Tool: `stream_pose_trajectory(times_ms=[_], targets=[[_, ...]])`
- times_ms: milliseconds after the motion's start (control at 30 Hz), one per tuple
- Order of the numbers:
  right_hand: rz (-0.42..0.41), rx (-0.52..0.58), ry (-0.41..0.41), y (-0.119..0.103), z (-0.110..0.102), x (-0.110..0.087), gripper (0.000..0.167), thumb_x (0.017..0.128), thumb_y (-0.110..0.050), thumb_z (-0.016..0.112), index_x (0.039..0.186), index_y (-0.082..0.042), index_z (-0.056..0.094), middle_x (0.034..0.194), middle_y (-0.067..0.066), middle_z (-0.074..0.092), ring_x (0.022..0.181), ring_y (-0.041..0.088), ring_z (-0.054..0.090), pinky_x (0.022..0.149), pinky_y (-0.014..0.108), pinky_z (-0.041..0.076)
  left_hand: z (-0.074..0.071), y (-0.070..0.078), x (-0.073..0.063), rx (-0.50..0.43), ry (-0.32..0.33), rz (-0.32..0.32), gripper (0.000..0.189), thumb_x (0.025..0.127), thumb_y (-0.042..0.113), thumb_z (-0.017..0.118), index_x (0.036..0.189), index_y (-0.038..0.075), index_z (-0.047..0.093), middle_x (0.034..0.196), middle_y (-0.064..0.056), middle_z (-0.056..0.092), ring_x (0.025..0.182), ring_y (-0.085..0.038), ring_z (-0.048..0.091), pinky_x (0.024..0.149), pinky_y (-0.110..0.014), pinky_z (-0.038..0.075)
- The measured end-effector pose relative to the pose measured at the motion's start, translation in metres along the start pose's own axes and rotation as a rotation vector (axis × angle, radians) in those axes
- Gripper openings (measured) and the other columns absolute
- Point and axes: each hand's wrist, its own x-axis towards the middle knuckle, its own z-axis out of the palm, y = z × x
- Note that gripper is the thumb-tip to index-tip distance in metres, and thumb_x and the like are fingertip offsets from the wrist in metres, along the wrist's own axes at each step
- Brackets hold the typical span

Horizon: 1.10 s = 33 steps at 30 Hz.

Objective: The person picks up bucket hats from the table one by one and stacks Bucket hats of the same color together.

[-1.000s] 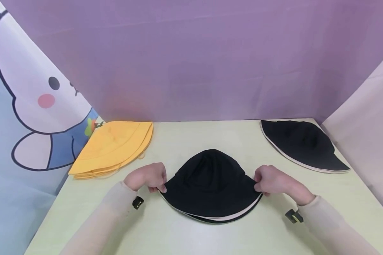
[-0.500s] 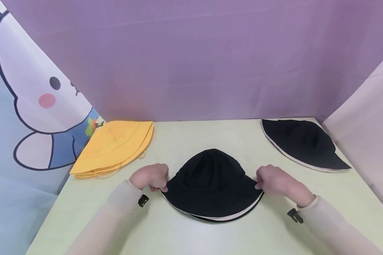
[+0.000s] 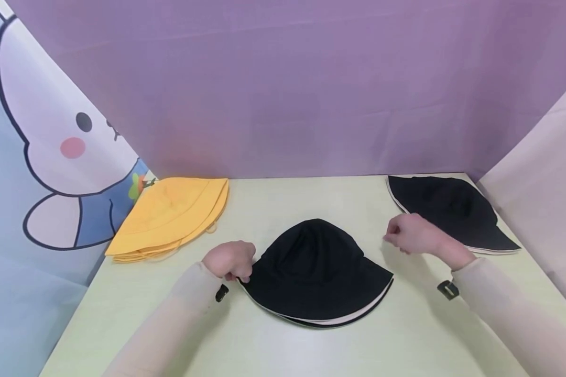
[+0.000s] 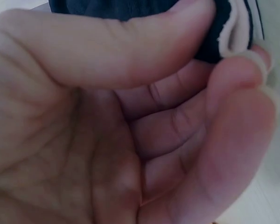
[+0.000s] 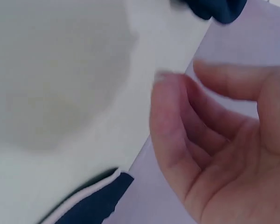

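Observation:
A black bucket hat lies folded flat in the middle of the table, crown away from me, pale lining showing between its two brim layers. My left hand pinches the hat's left brim corner; in the left wrist view the thumb presses over the dark cloth, the pale edge by the fingertips. My right hand is off the hat, above the table between it and a second folded black hat at the back right. Its fingers are loosely bent, with a gap to the thumb and nothing held.
Yellow hats, folded and stacked, lie at the back left, a thin cord loop at their edge. The pale table ends at a purple cloth wall. Printed cloth hangs on the left, pale cloth on the right.
My right hand has let go of the middle hat's right brim corner and moved up and slightly right. My left hand still holds the left corner; the hat has hardly moved.

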Motion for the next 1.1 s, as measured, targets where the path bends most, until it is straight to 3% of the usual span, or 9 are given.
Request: stream_pose_trajectory(times_ms=[200,333,600,733,867,1100], targets=[[0.036,-0.21,0.2,0.011,-0.016,0.017,0.014,0.087,-0.008,0.056,0.082,-0.007,0.069,0.075,0.003,0.064,0.064,0.021,0.055,0.061,0.041,0.047,-0.002,0.003,0.001,0.035,0.0,-0.022,0.015,0.077,-0.005,0.068,0.076,0.006,0.058,0.072,-0.007,0.062,0.045,-0.016,0.051,0.045,-0.025,0.041],[0.09,-0.291,0.242,0.018,-0.02,0.026,0.013,0.084,-0.003,0.051,0.075,-0.007,0.059,0.072,0.007,0.057,0.061,0.026,0.052,0.054,0.043,0.043,-0.003,0.005,0.001,0.047,-0.002,-0.025,0.015,0.076,-0.005,0.067,0.075,0.007,0.058,0.069,-0.006,0.061,0.044,-0.016,0.048,0.044,-0.025,0.039],[0.2,-0.332,0.267,0.041,-0.021,0.041,0.011,0.081,-0.004,0.05,0.076,-0.001,0.058,0.083,0.023,0.06,0.069,0.04,0.056,0.054,0.053,0.046,-0.003,0.006,0.001,0.043,-0.017,-0.026,0.017,0.078,-0.005,0.068,0.071,0.007,0.058,0.064,-0.005,0.058,0.044,-0.016,0.048,0.044,-0.026,0.04],[0.237,-0.338,0.228,0.054,-0.017,0.047,0.016,0.084,-0.006,0.049,0.082,0.002,0.062,0.095,0.032,0.064,0.078,0.05,0.063,0.058,0.06,0.049,-0.003,0.007,0.002,0.036,-0.028,-0.034,0.017,0.08,-0.004,0.069,0.072,0.006,0.059,0.065,-0.006,0.059,0.046,-0.016,0.05,0.045,-0.026,0.041],[0.227,-0.368,0.186,0.059,-0.013,0.051,0.017,0.088,-0.001,0.046,0.084,0.003,0.062,0.096,0.034,0.064,0.08,0.052,0.064,0.06,0.06,0.05,-0.004,0.006,0.002,0.032,-0.028,-0.033,0.015,0.08,-0.004,0.07,0.074,0.005,0.06,0.067,-0.007,0.059,0.047,-0.017,0.051,0.046,-0.027,0.041],[0.184,-0.391,0.202,0.057,-0.009,0.054,0.016,0.085,0.005,0.047,0.081,0.003,0.062,0.088,0.031,0.064,0.071,0.045,0.062,0.059,0.057,0.049,-0.003,0.006,0.003,0.031,-0.02,-0.031,0.017,0.078,-0.005,0.069,0.071,0.006,0.058,0.068,-0.007,0.06,0.047,-0.017,0.053,0.046,-0.027,0.044]])
